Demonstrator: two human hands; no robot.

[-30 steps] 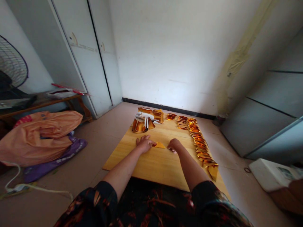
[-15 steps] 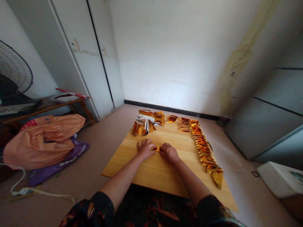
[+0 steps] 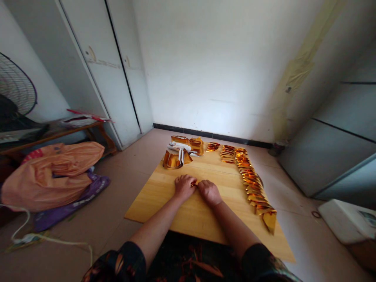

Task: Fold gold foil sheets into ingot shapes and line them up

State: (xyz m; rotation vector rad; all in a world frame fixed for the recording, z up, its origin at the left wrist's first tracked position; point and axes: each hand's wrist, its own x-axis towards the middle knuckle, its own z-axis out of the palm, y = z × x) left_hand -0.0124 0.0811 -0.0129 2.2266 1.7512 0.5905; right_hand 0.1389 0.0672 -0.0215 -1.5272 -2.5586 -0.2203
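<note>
Both of my hands rest side by side on a wooden board (image 3: 164, 196) on the floor. My left hand (image 3: 184, 186) and my right hand (image 3: 209, 192) press together on a small gold foil paper (image 3: 194, 183), of which only a sliver shows between the fingers. A long row of folded gold foil pieces (image 3: 251, 184) runs along the board's right side. At the far end lie a pile of gold foil sheets (image 3: 176, 157) and a stack of gold foil (image 3: 196, 145).
An orange plastic bag (image 3: 49, 174) on purple cloth lies on the floor at left, with a white cable (image 3: 44, 237) in front. A fan (image 3: 16, 92) and low wooden table stand far left. A white box (image 3: 346, 221) sits at right. White cupboard doors stand behind.
My right hand moved left to meet my left hand, and the gold paper, seen flat as a triangle a second ago, is now almost covered by both hands.
</note>
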